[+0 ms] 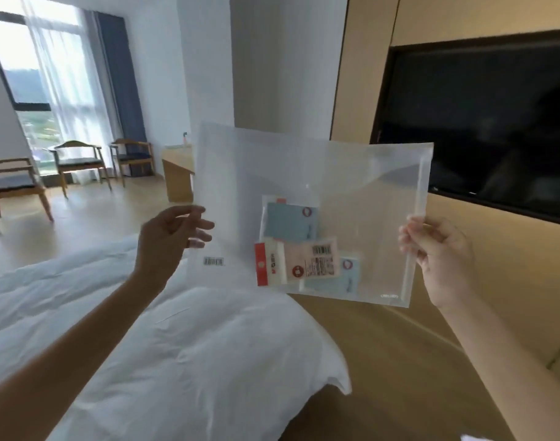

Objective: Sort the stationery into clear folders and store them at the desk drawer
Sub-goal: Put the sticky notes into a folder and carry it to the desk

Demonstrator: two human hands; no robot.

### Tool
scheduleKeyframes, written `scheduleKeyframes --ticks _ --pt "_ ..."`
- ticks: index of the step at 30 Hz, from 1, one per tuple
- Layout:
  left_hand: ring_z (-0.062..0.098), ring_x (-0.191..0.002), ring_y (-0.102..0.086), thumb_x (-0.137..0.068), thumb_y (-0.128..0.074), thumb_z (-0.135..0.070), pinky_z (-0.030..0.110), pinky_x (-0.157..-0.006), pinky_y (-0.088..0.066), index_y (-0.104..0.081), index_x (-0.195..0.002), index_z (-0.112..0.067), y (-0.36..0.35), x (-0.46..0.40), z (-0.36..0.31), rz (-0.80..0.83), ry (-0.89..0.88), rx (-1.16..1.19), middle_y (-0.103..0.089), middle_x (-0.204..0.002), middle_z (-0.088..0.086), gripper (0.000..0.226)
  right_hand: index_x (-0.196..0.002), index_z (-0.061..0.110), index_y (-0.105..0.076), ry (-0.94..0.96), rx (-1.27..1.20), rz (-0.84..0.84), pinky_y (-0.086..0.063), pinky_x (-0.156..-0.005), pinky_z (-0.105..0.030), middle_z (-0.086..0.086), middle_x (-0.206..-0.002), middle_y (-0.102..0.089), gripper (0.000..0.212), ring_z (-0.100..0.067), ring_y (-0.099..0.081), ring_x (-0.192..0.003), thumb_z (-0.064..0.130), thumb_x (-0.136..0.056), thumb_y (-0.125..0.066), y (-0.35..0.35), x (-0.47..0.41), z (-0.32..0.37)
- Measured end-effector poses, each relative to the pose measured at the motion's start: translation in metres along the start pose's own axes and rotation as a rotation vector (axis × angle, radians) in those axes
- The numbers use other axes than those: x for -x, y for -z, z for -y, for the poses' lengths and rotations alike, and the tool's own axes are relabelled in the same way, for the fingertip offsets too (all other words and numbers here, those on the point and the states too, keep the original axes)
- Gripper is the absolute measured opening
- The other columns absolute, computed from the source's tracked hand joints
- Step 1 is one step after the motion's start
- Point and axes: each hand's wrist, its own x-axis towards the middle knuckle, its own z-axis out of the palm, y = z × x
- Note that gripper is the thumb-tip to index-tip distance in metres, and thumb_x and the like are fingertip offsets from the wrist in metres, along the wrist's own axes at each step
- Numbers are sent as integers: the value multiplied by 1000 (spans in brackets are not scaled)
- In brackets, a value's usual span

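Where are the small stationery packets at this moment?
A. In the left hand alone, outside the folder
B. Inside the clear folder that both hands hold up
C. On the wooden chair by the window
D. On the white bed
B: the packets show through the clear folder, which the left hand and the right hand hold up by its side edges above the bed.

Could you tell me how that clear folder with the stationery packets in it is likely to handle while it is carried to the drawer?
The clear folder probably flexes: it is thin plastic, and the left hand and right hand hold opposite edges. It looks light, with only a few flat packets inside. These lie loosely overlapped near the bottom, so they may slide if it tilts.
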Motion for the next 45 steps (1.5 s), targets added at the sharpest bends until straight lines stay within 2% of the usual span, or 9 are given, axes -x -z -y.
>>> scheduleKeyframes --ticks 6,15,20,24,28,32,34,37,45 --pt "17 -60 -67 -91 -59 -12 27 -60 -56 -68 -90 -17 -143 -63 75 201 49 61 -74 -77 6 11 -88 18 -67 -23 77 -233 -53 -71 -21 5 -73 -68 26 -10 -62 -72 29 -65 -72 94 -60 -28" --pt "9 -69 -70 -89 -64 -23 28 -65 -56 -70 -87 -27 -305 -183 148 270 97 164 -73 -75 -9 8 -89 19 -69 26 250 -370 -55 -70 -26 2 -80 -69 77 -13 -66 -76 62 -28 -86 142 -190 -50" --pt "-2 -58 -64 -91 -61 -20 9 -57 -47 -68 -92 -20 -385 -232 173 289 81 230 -70 -66 -18 7 -84 25 -70 71 292 -409 -52 -83 -35 5 -80 -70 61 -12 -67 -77 58 -35 -84 168 -255 -64" --pt "-3 -56 -63 -92 -60 -18 8 -57 -47 -67 -92 -20 -450 -257 200 302 90 244 -69 -64 -18 7 -81 27 -72 63 283 -423 -50 -92 -42 6 -80 -70 42 -12 -66 -78 47 -45 -81 203 -307 -83" --pt "1 -57 -65 -92 -60 -17 11 -59 -49 -67 -90 -21 -513 -278 236 277 116 224 -71 -67 -16 8 -92 18 -68 71 281 -394 -55 -77 -26 6 -82 -68 61 -11 -66 -78 53 -44 -82 247 -384 -116" --pt "4 -59 -66 -91 -60 -16 14 -58 -50 -67 -93 -15 -572 -304 266 186 145 196 -72 -70 -11 7 -94 13 -65 34 207 -356 -52 -73 -26 3 -82 -65 15 -10 -63 -76 17 -80 -68 286 -484 -160" --pt "8 -65 -68 -91 -62 -19 23 -66 -55 -68 -92 -17 -597 -322 275 124 176 168 -73 -75 -7 7 -93 14 -66 -7 194 -332 -51 -70 -26 3 -80 -65 10 -11 -62 -75 6 -86 -62 301 -533 -178" --pt "10 -68 -69 -90 -63 -20 32 -74 -54 -69 -89 -21 -625 -348 288 47 192 120 -74 -76 -5 6 -92 15 -67 -30 170 -249 -52 -67 -22 3 -79 -65 12 -12 -62 -76 6 -87 -62 312 -606 -195" --pt "22 -64 -68 -86 -62 -25 35 -69 -56 -68 -93 -15 -662 -414 338 -79 185 24 -74 -79 4 14 -97 13 -66 -128 39 -108 -52 -65 -19 2 -83 -63 12 -9 -61 -75 11 -85 -64 294 -747 -270"
